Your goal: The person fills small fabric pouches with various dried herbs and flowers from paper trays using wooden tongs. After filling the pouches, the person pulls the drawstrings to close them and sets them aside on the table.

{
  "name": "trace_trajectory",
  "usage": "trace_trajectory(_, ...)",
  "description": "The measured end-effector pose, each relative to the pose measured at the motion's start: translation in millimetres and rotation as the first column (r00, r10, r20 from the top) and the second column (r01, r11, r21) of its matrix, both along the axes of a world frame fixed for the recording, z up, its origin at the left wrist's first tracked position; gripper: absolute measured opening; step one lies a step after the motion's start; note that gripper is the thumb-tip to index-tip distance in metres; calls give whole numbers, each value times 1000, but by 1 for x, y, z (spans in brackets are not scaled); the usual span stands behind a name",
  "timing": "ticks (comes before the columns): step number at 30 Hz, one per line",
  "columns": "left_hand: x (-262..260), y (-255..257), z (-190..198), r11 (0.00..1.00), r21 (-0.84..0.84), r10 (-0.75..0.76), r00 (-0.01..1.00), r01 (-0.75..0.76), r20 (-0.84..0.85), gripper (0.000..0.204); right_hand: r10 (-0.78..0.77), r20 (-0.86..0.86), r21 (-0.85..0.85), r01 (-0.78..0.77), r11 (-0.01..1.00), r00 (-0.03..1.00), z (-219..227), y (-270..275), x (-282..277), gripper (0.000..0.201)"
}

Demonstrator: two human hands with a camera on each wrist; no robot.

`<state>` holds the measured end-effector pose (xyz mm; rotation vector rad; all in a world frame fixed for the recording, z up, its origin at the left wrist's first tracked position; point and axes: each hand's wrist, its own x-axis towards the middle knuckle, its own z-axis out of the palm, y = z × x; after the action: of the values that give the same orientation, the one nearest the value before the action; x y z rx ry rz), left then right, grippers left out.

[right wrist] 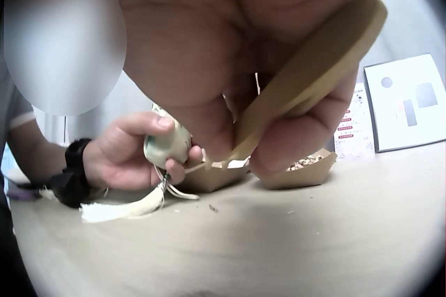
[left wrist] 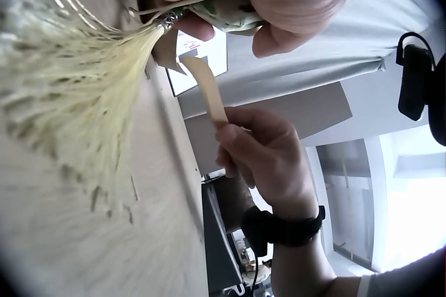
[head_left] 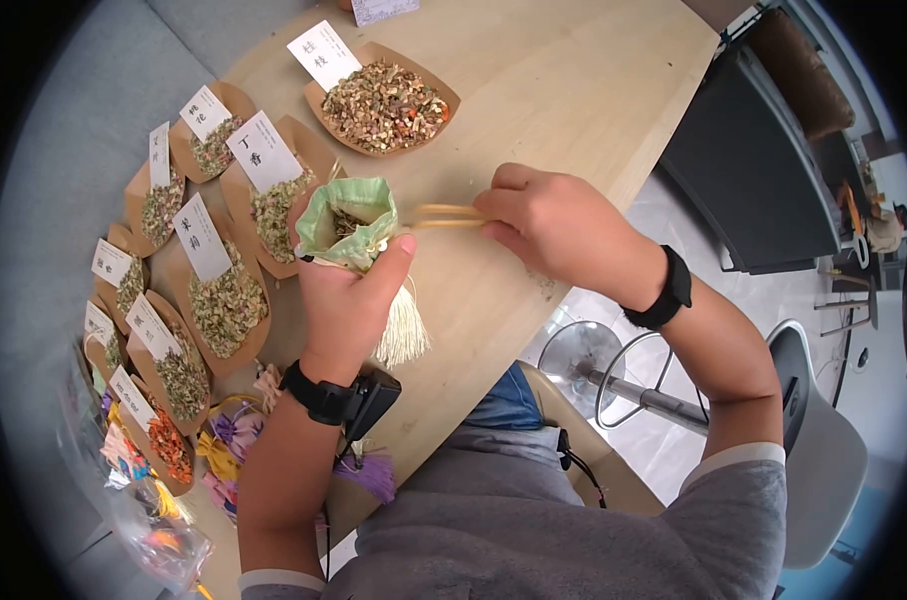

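Observation:
My left hand (head_left: 348, 305) grips a light green cloth pouch (head_left: 373, 195), its gathered mouth spread and facing up. Dried plant bits (head_left: 345, 224) show inside it. A cream tassel (head_left: 403, 330) hangs from the pouch beside the thumb. Level with the pouch mouth and just right of it, my right hand (head_left: 563, 225) pinches slim bamboo tongs (head_left: 448, 208) between thumb and fingers. The tips of the tongs point toward the pouch. In the right wrist view, the rounded back end of the tongs (right wrist: 369, 18) juts past the palm.
Several paper trays of dried herbs with label cards stand left of the pouch, one tray (head_left: 378, 145) farther back. Colourful tasselled pouches (head_left: 235, 430) lie at the near left, by a clear plastic bag (head_left: 158, 540). The table edge (head_left: 633, 205) runs diagonally below my right arm.

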<state>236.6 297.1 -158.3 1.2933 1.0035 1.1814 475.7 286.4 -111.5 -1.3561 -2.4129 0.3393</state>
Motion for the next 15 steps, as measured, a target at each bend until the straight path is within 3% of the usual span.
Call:
trace_trajectory(3, -1, 0, -1, 1000, -12, -7, 1000, 6, -24, 61, 1, 97, -7, 0, 1000, 995, -11, 0, -5, 11)
trace_trajectory(7, -1, 0, -5, 999, -33, -4, 1000, 4, 13, 62, -9, 102, -17, 10, 1000, 995, -11, 1, -8, 13)
trace_trajectory(12, 2, 0, -7, 999, -44, -20, 996, 24, 88, 67, -34, -209, 45, 44, 998, 977, 40, 8, 5, 9)
trace_trajectory(15, 6, 0, -4, 999, -2, -46, 991, 46, 123, 71, -72, -304, -47, 61, 997, 950, 82, -2, -3, 13)
